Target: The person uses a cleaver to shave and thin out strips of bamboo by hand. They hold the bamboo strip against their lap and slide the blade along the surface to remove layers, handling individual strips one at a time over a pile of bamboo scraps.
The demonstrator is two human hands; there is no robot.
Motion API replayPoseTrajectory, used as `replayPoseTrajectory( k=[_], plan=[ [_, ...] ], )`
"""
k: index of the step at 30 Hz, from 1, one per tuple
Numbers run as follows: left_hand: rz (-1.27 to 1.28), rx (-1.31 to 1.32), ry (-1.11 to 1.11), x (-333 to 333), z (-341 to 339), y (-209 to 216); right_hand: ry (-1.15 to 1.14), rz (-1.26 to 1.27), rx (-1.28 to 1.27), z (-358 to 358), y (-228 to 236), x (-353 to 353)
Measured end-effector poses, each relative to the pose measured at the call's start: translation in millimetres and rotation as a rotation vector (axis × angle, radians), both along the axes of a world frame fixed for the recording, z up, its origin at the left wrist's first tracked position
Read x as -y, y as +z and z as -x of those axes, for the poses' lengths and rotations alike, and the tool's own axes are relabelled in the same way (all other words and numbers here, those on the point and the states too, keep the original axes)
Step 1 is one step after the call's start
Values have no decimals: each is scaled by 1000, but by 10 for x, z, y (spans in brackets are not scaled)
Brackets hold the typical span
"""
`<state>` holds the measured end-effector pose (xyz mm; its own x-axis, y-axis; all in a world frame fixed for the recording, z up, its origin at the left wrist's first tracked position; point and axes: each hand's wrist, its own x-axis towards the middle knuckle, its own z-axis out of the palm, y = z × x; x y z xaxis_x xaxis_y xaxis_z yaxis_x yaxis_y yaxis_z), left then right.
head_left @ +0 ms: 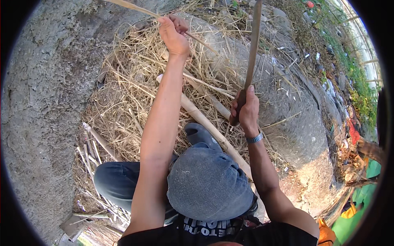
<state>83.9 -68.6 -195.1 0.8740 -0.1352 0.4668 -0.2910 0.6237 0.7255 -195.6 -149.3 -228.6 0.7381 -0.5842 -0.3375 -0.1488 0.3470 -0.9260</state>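
My left hand (174, 37) is stretched far forward, its fingers closed round a thin pale bamboo strip (133, 6). One end of the strip runs out of view at the top left; the other points down toward the right. In my right hand (248, 108) is a machete (253, 45), gripped by its dark handle. Its long blade stands away from me, and the tip reaches the upper edge of the view. Blade and strip are apart. Beneath my hands lies a heap of pale shavings (131, 78), with a longer bamboo pole (197, 112) slanting across it.
A rough grey wall or rock face (45, 102) fills the left side. To the right is a large grey boulder (295, 110), with litter and green plants (359, 98) beyond. My dark boot (201, 135) rests by the pole. Cut sticks (88, 158) lie beside my left knee.
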Motion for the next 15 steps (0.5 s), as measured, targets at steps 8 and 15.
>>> replayPoseTrajectory(
  k=[8,15],
  plan=[
    [-46,29,63,99,49,15,252,-237,-490,60,-614,152],
    [-59,54,16,250,185,-26,184,-190,-438,76,-400,55]
  ],
)
